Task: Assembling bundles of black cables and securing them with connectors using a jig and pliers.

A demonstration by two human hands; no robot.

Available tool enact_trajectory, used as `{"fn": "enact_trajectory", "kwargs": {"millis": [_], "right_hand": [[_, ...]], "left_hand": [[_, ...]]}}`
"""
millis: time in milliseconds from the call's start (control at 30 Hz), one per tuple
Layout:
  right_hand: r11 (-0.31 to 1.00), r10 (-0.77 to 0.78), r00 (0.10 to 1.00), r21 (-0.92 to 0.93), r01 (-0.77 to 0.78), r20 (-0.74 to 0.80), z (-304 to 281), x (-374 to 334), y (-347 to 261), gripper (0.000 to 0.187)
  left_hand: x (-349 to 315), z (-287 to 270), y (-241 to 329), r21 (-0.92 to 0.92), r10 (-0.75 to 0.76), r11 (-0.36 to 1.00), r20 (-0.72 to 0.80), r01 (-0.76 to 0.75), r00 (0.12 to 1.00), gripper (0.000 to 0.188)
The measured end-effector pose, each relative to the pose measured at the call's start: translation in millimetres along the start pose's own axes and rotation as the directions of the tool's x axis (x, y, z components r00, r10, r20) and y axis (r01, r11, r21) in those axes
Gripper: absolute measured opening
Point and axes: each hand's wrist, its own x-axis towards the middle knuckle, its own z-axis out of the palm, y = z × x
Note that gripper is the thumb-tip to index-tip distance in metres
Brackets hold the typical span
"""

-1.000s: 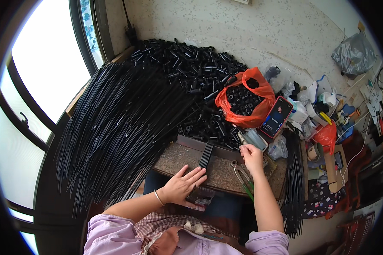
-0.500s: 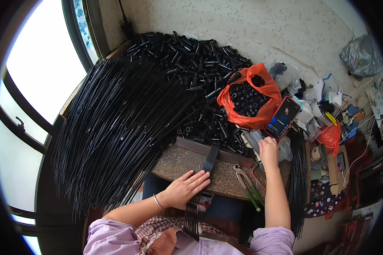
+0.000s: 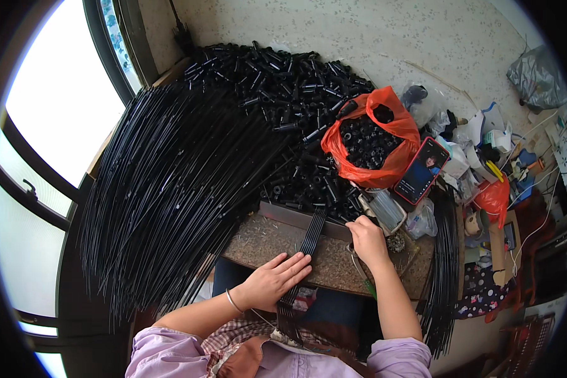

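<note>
My left hand [image 3: 277, 276] lies flat, fingers stretched out, over a row of thin black rods [image 3: 314, 228]. Side by side, these rods cross the speckled tabletop [image 3: 274, 236] and extend down toward my lap. Their far ends reach over a dark metal bar [image 3: 285, 215] at the back of the work spot. My right hand [image 3: 368, 239] is closed in a pinch near that bar's right end; what its fingertips hold is too small to make out. Beneath my right wrist, pliers with green handles [image 3: 371, 288] are mostly hidden.
A big sheaf of black rods [image 3: 170, 195] fills the left side. Behind sits a heap of black tubes [image 3: 277, 82]. An orange-red bag [image 3: 394, 176] holds small black parts. A phone [image 3: 422, 171] leans against it, near a clear container [image 3: 387, 211]. More rods [image 3: 440, 271] hang at right.
My right hand has moved left and nearer, from beside the phone to the metal bar, and now covers much of the pliers. The left hand stays on the rods. The phone's picture differs.
</note>
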Motion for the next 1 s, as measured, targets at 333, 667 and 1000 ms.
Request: {"fn": "enact_trajectory", "kwargs": {"millis": [333,667,1000], "right_hand": [[0.993,-0.095,0.995,-0.065,0.096,0.017,1.6,-9.4,-15.6,0.012],[0.992,-0.083,0.997,-0.096,0.083,0.007,2.0,-17.7,-26.2,0.014],[0.993,-0.116,0.992,-0.019,0.117,0.055,7.3,-0.4,-26.4,0.013]], "left_hand": [[-8.6,0.5,4.6,0.055,0.004,0.998,-0.041,-0.002,0.999,0.072],[-19.4,-5.0,12.3,-0.171,-0.019,0.985,-0.027,0.014,0.999,0.07],[-18.1,-5.9,13.9,-0.102,0.013,0.995,-0.028,-0.015,1.0,0.095]]}}
